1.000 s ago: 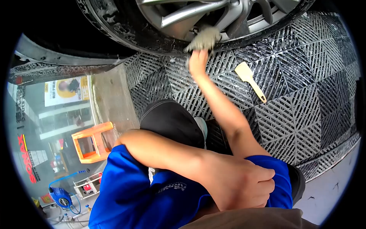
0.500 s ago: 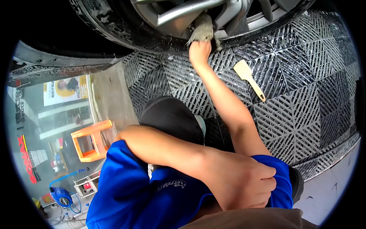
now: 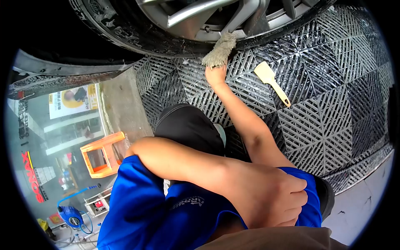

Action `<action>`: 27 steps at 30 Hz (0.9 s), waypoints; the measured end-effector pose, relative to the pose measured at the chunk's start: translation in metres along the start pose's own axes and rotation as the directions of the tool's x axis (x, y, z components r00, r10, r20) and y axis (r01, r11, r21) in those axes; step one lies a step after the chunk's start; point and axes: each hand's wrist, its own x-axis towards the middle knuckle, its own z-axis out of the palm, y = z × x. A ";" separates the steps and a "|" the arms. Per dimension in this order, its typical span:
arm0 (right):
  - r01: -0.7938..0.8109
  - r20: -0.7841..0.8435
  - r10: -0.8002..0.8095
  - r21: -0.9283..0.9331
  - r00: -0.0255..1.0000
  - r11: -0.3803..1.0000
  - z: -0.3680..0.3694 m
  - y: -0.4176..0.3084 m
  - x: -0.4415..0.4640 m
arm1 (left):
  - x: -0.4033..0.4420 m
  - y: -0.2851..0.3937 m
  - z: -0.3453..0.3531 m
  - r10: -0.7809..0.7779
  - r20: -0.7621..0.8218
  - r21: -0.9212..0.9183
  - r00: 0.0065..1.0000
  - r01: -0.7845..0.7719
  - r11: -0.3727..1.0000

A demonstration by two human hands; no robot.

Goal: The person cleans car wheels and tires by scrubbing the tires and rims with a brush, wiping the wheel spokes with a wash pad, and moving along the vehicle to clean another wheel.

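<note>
My right hand (image 3: 216, 76) is closed around the lower end of a fluffy, greyish wheel brush (image 3: 221, 49). The brush's upper end meets the rim edge of a silver alloy wheel (image 3: 200, 13), over the wet black tyre (image 3: 166, 45). Bent across my chest, my left arm brings my left hand (image 3: 264, 200) against the blue sleeve (image 3: 306, 179) of my right arm. Its fingers are curled, and whatever is inside them is hidden. A cream-coloured brush (image 3: 271, 82) with a handle lies on the floor to the right of my right forearm.
Wet grey and black grid tiles (image 3: 321, 129) cover the floor. An orange frame-like stool (image 3: 102, 155) stands at left. Beyond it are a blue hose reel (image 3: 71, 216) and a glass front with a poster (image 3: 74, 101). The car's lower body (image 3: 71, 71) edges the upper left.
My right hand has drawn the wheel brush down and slightly back from between the spokes, so more of its fluffy head shows. My left hand stays at the sleeve.
</note>
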 end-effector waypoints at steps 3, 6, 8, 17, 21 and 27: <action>-0.072 0.083 0.064 0.092 0.994 0.993 -0.005 0.007 0.007 | -0.002 -0.003 -0.003 0.011 0.011 -0.012 1.000 -0.011 1.000; -0.350 0.391 0.288 0.097 0.874 0.932 -0.018 0.003 0.017 | -0.001 -0.002 -0.002 -0.003 0.008 -0.037 1.000 0.003 0.999; -0.220 0.060 0.212 0.248 0.976 0.943 -0.006 0.007 0.026 | -0.001 -0.008 -0.005 0.030 0.019 -0.058 0.999 -0.029 0.998; -0.306 -0.073 0.363 0.399 0.929 0.864 -0.032 0.024 0.086 | 0.000 -0.008 -0.009 0.065 0.043 0.050 0.997 -0.067 0.997; -0.073 -0.171 0.085 0.077 0.981 0.994 -0.018 0.015 0.054 | 0.001 -0.011 -0.010 0.060 0.055 0.026 0.997 -0.061 0.998; 0.032 0.042 -0.018 -0.360 0.999 0.933 -0.038 0.025 0.101 | 0.001 -0.004 -0.009 0.063 0.062 0.029 0.996 -0.065 0.997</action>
